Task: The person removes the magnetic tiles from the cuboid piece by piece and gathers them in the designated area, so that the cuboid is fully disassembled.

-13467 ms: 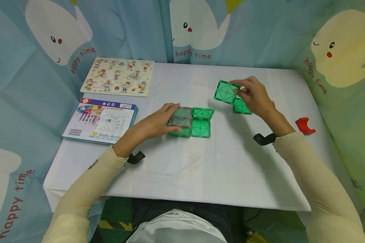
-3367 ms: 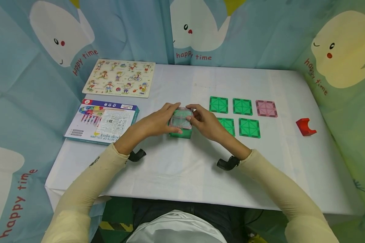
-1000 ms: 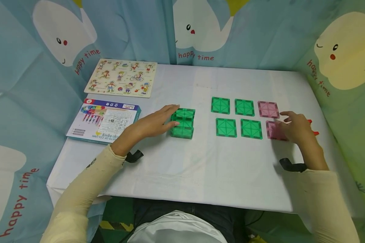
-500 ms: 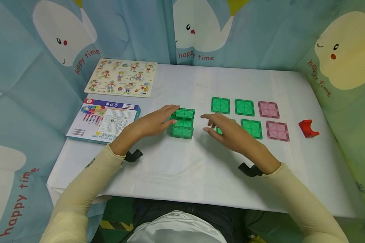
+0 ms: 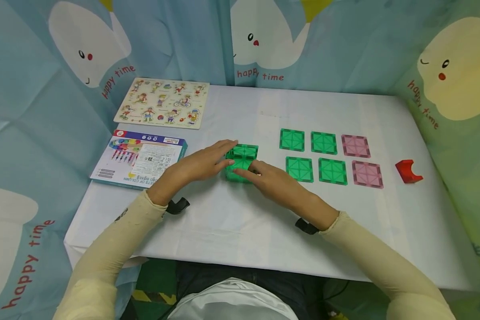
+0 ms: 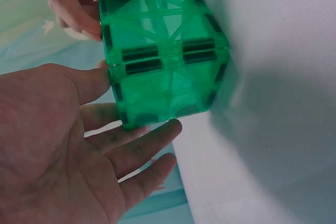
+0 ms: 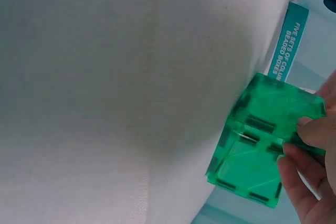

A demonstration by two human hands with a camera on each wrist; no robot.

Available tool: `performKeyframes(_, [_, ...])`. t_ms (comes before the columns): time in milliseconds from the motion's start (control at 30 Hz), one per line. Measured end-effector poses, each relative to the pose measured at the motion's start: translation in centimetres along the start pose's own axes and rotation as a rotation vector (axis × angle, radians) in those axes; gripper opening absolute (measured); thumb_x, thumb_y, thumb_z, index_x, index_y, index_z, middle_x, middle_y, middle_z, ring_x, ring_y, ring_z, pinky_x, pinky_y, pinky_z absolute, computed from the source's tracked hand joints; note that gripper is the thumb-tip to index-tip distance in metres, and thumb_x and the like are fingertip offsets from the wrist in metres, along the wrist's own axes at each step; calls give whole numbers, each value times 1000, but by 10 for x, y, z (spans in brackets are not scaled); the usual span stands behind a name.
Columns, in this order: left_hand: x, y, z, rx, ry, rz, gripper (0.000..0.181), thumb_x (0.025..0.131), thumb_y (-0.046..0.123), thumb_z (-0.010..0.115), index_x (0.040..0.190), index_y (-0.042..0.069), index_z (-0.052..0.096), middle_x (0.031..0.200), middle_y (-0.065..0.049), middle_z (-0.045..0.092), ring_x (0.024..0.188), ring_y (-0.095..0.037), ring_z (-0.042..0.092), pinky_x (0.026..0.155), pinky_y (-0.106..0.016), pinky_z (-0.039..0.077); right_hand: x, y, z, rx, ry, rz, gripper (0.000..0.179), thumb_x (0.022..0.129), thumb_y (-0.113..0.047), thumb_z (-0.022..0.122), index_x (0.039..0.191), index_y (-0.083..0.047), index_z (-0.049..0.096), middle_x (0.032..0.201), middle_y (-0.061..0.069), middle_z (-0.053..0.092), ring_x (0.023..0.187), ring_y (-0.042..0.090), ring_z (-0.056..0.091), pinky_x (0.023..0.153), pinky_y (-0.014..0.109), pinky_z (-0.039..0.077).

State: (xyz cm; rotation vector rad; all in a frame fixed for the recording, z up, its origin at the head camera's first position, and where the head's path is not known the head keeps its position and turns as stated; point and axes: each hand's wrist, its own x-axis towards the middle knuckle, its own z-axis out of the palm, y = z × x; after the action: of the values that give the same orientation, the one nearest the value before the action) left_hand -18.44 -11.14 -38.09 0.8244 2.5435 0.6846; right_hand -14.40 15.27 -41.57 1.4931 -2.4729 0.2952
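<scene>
A box built of clear green magnetic tiles (image 5: pixel 242 153) stands on the white table, joined edge to edge. My left hand (image 5: pixel 198 164) holds its left side, thumb on the near edge and fingers on the far one, as the left wrist view (image 6: pixel 63 135) shows. From the right, my right hand (image 5: pixel 278 184) pinches a green tile (image 7: pixel 249 166) of the box between thumb and fingers; some fingertips are hidden behind the panels. To the right lie loose tiles: several green ones (image 5: pixel 292 140) and two pink ones (image 5: pixel 356 146), flat in two rows.
A red plastic block (image 5: pixel 409 171) with a curved notch sits near the table's right edge. At the left lie a flat toy box (image 5: pixel 140 158) and a picture puzzle board (image 5: pixel 162 103). A printed curtain (image 5: pixel 164 40) hangs behind the table (image 5: pixel 224 231).
A pink tile has come off the box and joined the right row; loose tiles now lie in two rows. My right hand has moved left to the box. My left hand stays there.
</scene>
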Motion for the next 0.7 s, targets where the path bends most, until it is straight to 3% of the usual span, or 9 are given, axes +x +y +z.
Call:
performKeyframes(267, [-1, 2, -1, 20, -10, -14, 68, 115, 38, 45, 171, 12, 17, 175, -11, 20, 161, -30, 24, 128, -52, 27, -10, -13, 1, 44, -11, -55, 71, 90, 14, 75, 151, -19, 60, 103, 7, 58, 89, 21, 60, 73, 27, 53])
performKeyframes(400, [-1, 3, -2, 20, -11, -21, 68, 115, 38, 46, 171, 12, 18, 175, -11, 20, 162, -30, 23, 128, -52, 26, -16, -18, -1, 71, 5, -38, 72, 89, 14, 76, 151, -20, 61, 105, 8, 58, 92, 21, 62, 72, 28, 54])
performKeyframes(567, [0, 4, -2, 22, -11, -23, 68, 114, 37, 47, 170, 10, 19, 175, -13, 20, 162, -31, 22, 128, -52, 26, -25, -14, -10, 254, 67, 72, 66, 92, 12, 74, 150, -16, 61, 105, 6, 60, 87, 14, 58, 70, 26, 52])
performKeyframes(700, [1, 4, -2, 17, -17, -23, 68, 114, 37, 47, 170, 10, 18, 175, -13, 19, 162, -31, 21, 129, -52, 25, -37, -3, -23, 397, 101, 228, 56, 95, 9, 72, 145, -15, 65, 104, 4, 61, 84, 10, 54, 66, 26, 50])
